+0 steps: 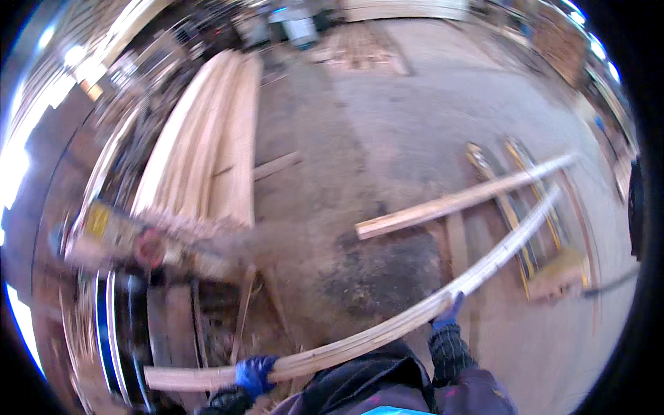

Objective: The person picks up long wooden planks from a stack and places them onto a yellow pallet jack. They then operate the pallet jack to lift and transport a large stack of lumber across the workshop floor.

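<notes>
1. While my head tilts down, the head view shows me holding one long plank (387, 328) with both hands; it runs from lower left, past my chest, up to the right, and looks bowed by the lens.
2. My left hand (254, 374), in a blue glove, is wrapped round the plank near its left end, fingers closed over the top face.
3. My right hand (448, 312), also in a blue glove, grips the plank further along, about its middle, with the fingers curled over the far edge.
4. The far end of the plank reaches up to the right, above a low cart (546, 266) with yellow rails standing on the concrete floor (401, 117).
5. A second plank (463, 199) lies across that cart, just beyond mine and roughly alongside it; I cannot tell whether the two touch.
6. To the left, a stack of pale boards (207, 145) lies along the floor, stretching away from me.
7. Just below that stack sits a machine (138, 242), blurred, with a red round part; sawdust and scraps lie about its foot.
8. A short loose strip (277, 166) lies on the floor just right of the stack.
9. My dark sleeves and jacket fill the lower edge.
</notes>
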`<state>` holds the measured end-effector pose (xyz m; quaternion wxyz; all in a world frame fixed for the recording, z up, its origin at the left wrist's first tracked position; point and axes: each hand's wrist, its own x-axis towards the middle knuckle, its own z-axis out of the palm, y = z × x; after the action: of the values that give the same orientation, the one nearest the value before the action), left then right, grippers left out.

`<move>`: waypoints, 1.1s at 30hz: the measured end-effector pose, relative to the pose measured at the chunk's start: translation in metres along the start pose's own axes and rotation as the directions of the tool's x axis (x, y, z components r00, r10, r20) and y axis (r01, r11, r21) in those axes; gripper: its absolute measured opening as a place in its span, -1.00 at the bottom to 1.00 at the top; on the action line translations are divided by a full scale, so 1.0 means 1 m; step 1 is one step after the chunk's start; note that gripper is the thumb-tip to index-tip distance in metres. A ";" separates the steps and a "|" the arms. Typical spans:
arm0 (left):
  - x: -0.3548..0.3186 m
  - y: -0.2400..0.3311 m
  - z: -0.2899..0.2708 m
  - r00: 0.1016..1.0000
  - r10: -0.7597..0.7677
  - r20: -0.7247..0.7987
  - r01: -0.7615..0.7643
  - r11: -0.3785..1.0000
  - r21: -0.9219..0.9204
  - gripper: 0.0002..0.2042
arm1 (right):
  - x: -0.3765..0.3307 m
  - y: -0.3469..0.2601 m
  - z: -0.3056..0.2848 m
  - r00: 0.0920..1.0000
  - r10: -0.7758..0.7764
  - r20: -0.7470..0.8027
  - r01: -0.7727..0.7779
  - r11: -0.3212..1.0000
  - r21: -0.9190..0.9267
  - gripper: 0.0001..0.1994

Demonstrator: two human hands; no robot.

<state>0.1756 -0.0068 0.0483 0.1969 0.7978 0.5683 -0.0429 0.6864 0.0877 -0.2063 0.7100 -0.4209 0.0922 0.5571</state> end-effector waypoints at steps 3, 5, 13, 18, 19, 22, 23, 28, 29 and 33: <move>-0.024 -0.041 0.018 1.000 0.004 0.024 -0.005 0.999 0.051 -0.27 | -0.029 0.014 0.019 0.988 -0.129 -0.081 0.114 0.979 -0.169 -0.05; -0.027 -0.047 0.015 1.000 0.004 0.010 -0.004 0.998 0.061 -0.29 | -0.029 0.012 0.005 0.995 -0.097 -0.015 0.095 0.989 -0.110 -0.08; -0.072 -0.163 0.031 0.943 0.149 -0.299 -0.188 0.977 -0.104 -0.35 | -0.138 0.019 0.061 0.965 -0.081 0.251 0.090 0.996 -0.023 -0.09; -0.127 -0.236 -0.021 0.922 0.199 -0.332 -0.216 0.976 -0.015 -0.45 | -0.210 0.008 0.106 0.940 -0.199 0.277 0.158 0.974 0.161 -0.02; -0.146 -0.255 -0.018 0.933 0.146 -0.329 -0.129 0.989 0.075 -0.45 | -0.208 -0.006 0.110 0.971 -0.214 0.111 0.182 0.953 0.242 0.03; -0.185 -0.320 0.004 0.945 0.078 -0.317 0.030 0.946 0.322 -0.38 | -0.180 -0.011 0.097 0.938 -0.274 0.211 0.241 0.956 0.166 -0.05; -0.182 -0.345 0.021 0.938 0.076 -0.339 0.078 0.905 0.419 -0.37 | -0.156 -0.011 0.070 0.872 -0.354 0.338 0.324 0.935 0.143 -0.14; -0.162 -0.329 -0.002 0.994 -0.087 0.066 0.057 0.927 0.370 -0.32 | -0.170 0.095 0.053 0.901 -0.266 0.342 0.196 0.954 0.225 -0.20; -0.143 -0.291 -0.010 0.982 -0.065 0.176 0.032 0.983 0.183 -0.31 | -0.183 0.116 0.049 0.939 -0.248 0.240 0.201 0.958 0.206 -0.20; -0.056 -0.136 0.032 0.954 0.274 -0.120 -0.291 0.943 -0.159 -0.25 | -0.215 0.165 0.046 0.969 -0.069 0.239 -0.008 0.951 0.309 -0.06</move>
<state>0.0354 -0.0308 -0.0002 0.2426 0.8518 0.4583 0.0743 0.4492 -0.0293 -0.1304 0.7812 -0.2341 0.0822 0.5728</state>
